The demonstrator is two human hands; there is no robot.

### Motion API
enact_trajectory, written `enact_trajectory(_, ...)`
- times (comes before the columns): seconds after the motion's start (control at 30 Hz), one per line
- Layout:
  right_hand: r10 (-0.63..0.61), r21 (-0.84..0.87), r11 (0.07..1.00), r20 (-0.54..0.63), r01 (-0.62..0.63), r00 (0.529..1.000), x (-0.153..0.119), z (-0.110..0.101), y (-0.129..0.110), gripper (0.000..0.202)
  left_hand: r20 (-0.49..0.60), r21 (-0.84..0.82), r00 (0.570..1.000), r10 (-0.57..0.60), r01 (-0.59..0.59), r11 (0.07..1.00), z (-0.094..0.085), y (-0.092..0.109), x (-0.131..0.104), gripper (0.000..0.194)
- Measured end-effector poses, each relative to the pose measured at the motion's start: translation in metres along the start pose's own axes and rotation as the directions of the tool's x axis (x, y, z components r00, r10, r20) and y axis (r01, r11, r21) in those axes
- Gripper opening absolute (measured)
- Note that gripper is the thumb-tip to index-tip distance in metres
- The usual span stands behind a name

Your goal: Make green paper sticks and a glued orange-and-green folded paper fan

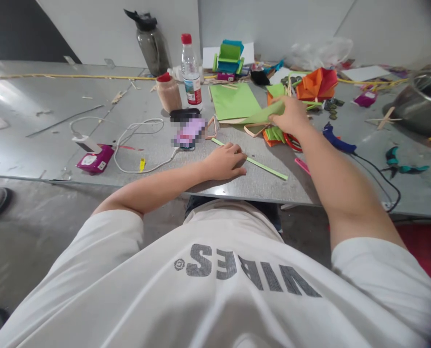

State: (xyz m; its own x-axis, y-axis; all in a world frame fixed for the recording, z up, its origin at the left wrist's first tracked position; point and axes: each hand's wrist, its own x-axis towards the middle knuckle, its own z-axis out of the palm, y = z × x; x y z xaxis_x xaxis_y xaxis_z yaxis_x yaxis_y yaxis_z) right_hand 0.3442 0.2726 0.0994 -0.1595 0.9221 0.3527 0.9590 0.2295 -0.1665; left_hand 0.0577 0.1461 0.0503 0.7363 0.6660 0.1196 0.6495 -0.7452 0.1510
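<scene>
My left hand [225,162] lies on the grey table near its front edge, fingers spread and holding nothing. Its fingertips rest at a narrow light-green paper strip [268,169], covering part of it. Further back, my right hand [289,115] grips the raised corner of a green paper sheet [260,114]. More green paper [233,99] lies flat beside that sheet, with thin wooden sticks on it. Just below the right hand are a bent wooden-stick frame [253,130] and some folded green and orange paper [274,136].
A phone [190,131] with a white cable lies left of the paper. Behind it stand a red-capped bottle [191,79] and a jar [169,94]. A blue glue gun [338,140], teal-handled pliers [404,164] and a metal pot [414,108] sit to the right.
</scene>
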Motion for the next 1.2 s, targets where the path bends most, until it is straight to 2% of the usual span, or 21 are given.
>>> enact_trajectory(0.1,0.130,0.024,0.991,0.009,-0.131,0.991,-0.006,-0.001,-0.003,0.029,0.041,-0.014,0.999,0.035,-0.034,0.999,0.000,0.005,-0.002,0.067)
enact_trajectory(0.23,0.074,0.114,0.992,-0.133,-0.059,0.988,-0.016,-0.017,0.006,0.032,0.080,-0.061,0.995,0.066,-0.061,0.996,0.000,0.005,0.000,0.067)
enact_trajectory(0.33,0.078,0.110,0.993,-0.264,-0.051,0.961,-0.017,-0.036,0.015,0.033,0.102,-0.091,0.995,0.016,-0.006,0.996,0.002,-0.004,0.006,0.069)
enact_trajectory(0.47,0.173,-0.010,0.982,-0.348,-0.188,0.921,-0.014,-0.053,0.023,0.032,0.110,-0.064,0.990,-0.084,0.091,0.994,0.003,-0.021,0.017,0.081)
enact_trajectory(0.57,0.215,-0.031,0.969,-0.367,-0.243,0.905,-0.011,-0.053,0.035,0.032,0.068,-0.049,0.986,-0.154,0.158,0.986,0.003,-0.031,0.023,0.082)
enact_trajectory(0.63,0.212,0.004,0.972,-0.432,-0.234,0.877,-0.006,-0.047,0.050,0.028,0.012,-0.060,0.980,-0.196,0.197,0.979,0.001,-0.034,0.024,0.075)
enact_trajectory(0.67,0.209,0.046,0.976,-0.491,-0.215,0.846,-0.003,-0.043,0.058,0.023,-0.020,-0.071,0.979,-0.204,0.202,0.977,0.000,-0.035,0.023,0.071)
enact_trajectory(0.73,0.214,0.165,0.976,-0.628,-0.141,0.748,0.004,-0.033,0.075,0.017,-0.065,-0.096,0.983,-0.171,0.165,0.982,-0.002,-0.033,0.019,0.065)
enact_trajectory(0.8,0.216,0.251,0.967,-0.724,-0.041,0.655,0.010,-0.024,0.086,0.018,-0.058,-0.114,0.995,-0.078,0.071,0.991,-0.004,-0.027,0.013,0.063)
enact_trajectory(0.83,0.204,0.265,0.964,-0.752,0.004,0.627,0.011,-0.021,0.089,0.018,-0.037,-0.118,0.999,-0.026,0.022,0.993,-0.005,-0.023,0.010,0.064)
enact_trajectory(0.9,0.165,0.253,0.965,-0.781,0.065,0.602,0.011,-0.018,0.088,0.013,0.022,-0.113,0.999,0.028,-0.025,0.993,-0.007,-0.014,0.005,0.070)
enact_trajectory(1.0,0.092,0.207,0.971,-0.778,0.116,0.621,0.002,-0.026,0.077,0.010,0.093,-0.095,0.996,0.003,0.006,0.995,-0.009,-0.004,0.002,0.081)
enact_trajectory(1.07,0.007,0.173,0.965,-0.768,0.197,0.640,-0.008,-0.039,0.067,0.029,0.111,-0.079,0.994,-0.023,0.031,0.996,-0.009,-0.001,0.003,0.082)
enact_trajectory(1.1,-0.054,0.154,0.950,-0.776,0.272,0.628,-0.015,-0.047,0.061,0.041,0.111,-0.067,0.993,-0.030,0.037,0.997,-0.009,-0.002,0.004,0.082)
enact_trajectory(1.13,-0.115,0.138,0.920,-0.798,0.366,0.592,-0.023,-0.055,0.055,0.052,0.109,-0.053,0.994,-0.033,0.039,0.998,-0.008,-0.003,0.005,0.081)
enact_trajectory(1.2,-0.230,0.085,0.835,-0.843,0.544,0.485,-0.043,-0.068,0.040,0.063,0.090,-0.032,0.995,-0.038,0.041,0.999,-0.006,-0.006,0.007,0.077)
